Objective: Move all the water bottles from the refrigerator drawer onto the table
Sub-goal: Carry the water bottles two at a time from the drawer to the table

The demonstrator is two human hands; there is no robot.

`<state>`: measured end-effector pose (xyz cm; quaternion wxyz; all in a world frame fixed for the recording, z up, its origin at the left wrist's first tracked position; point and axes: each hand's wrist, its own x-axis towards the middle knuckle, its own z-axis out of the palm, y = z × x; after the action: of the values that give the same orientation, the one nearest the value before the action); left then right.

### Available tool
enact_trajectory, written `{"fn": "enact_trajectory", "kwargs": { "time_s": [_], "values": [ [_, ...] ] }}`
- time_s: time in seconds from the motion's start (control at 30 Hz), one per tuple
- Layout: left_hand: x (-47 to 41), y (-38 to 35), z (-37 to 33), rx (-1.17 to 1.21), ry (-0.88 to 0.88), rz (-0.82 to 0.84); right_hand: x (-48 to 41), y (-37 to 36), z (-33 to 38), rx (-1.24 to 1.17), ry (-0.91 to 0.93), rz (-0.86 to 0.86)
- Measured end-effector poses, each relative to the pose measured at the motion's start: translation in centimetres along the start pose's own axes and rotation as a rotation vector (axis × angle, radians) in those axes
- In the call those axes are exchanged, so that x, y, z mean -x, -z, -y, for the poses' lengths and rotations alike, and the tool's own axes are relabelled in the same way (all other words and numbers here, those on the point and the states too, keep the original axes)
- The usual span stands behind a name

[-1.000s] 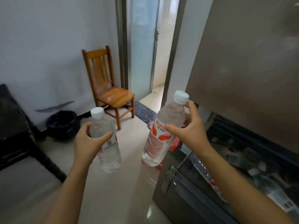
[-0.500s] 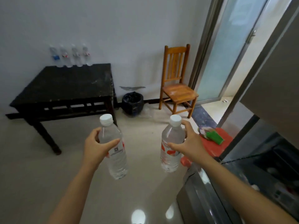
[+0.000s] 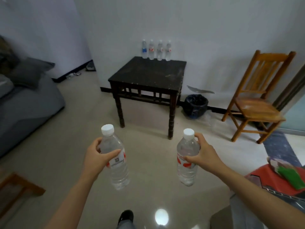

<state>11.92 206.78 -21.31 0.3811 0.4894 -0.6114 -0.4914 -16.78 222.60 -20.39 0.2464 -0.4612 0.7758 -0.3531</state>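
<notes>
My left hand (image 3: pixel 96 157) grips a clear water bottle (image 3: pixel 116 169) with a white cap and a white label, held upright above the floor. My right hand (image 3: pixel 203 156) grips a second clear bottle (image 3: pixel 186 171) with a red-and-white label, fingers curled round its shoulder. Straight ahead stands a dark wooden table (image 3: pixel 148 76) against the white wall. Several water bottles (image 3: pixel 156 50) stand in a row along its far edge. The refrigerator drawer is out of view.
A wooden chair (image 3: pixel 257 103) stands right of the table, with a black bin (image 3: pixel 195 105) between them. A grey sofa (image 3: pixel 24 103) fills the left side. A red stool (image 3: pixel 270 180) with green and white items sits at the lower right. Pale tiled floor lies between me and the table.
The view has swung left, away from the refrigerator; the table now sits ahead in the centre. Both hands still hold their bottles in much the same pose.
</notes>
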Motion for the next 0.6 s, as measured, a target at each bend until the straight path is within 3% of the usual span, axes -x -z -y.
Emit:
{"fn": "enact_trajectory", "kwargs": {
  "time_s": [0.23,0.6],
  "values": [
    [-0.6,7.4,2.1,0.006,0.037,-0.228,-3.3,-4.5,3.9,0.041,0.082,0.089],
    [-5.4,22.2,6.4,-0.057,0.067,-0.363,-10.8,-16.8,13.0,0.122,0.128,0.137]
  ]
}}
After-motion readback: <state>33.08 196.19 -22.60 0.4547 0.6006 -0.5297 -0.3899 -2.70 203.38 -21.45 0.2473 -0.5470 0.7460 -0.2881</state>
